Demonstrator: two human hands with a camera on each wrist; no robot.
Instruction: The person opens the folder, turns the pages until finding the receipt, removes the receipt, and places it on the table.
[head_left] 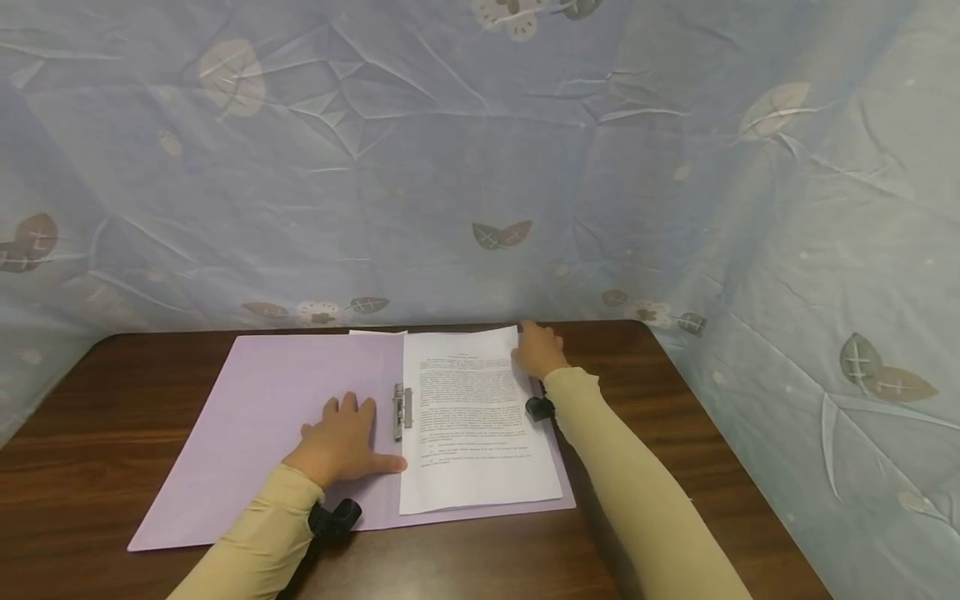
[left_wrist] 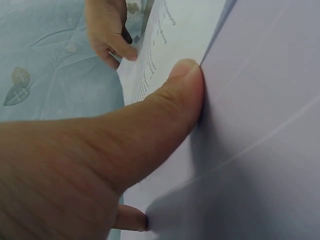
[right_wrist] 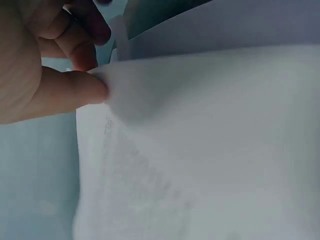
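Observation:
A lilac file folder (head_left: 292,383) lies spread out on the table, with a metal clip (head_left: 400,412) along its spine. Printed sheets of paper (head_left: 472,425) lie on its right half, their left edge at the clip. My left hand (head_left: 337,446) rests on the folder with fingers spread, its thumb touching the left edge of the sheets; the left wrist view shows that thumb (left_wrist: 185,85) at the paper's edge. At the sheets' top right corner, my right hand (head_left: 542,350) pinches the paper between thumb (right_wrist: 85,90) and fingers, the corner slightly raised.
The folder lies on a dark brown wooden table (head_left: 67,433). A pale blue patterned cloth (head_left: 420,183) hangs behind the table and along its right side. Another white paper edge (head_left: 375,332) pokes out past the folder's top edge.

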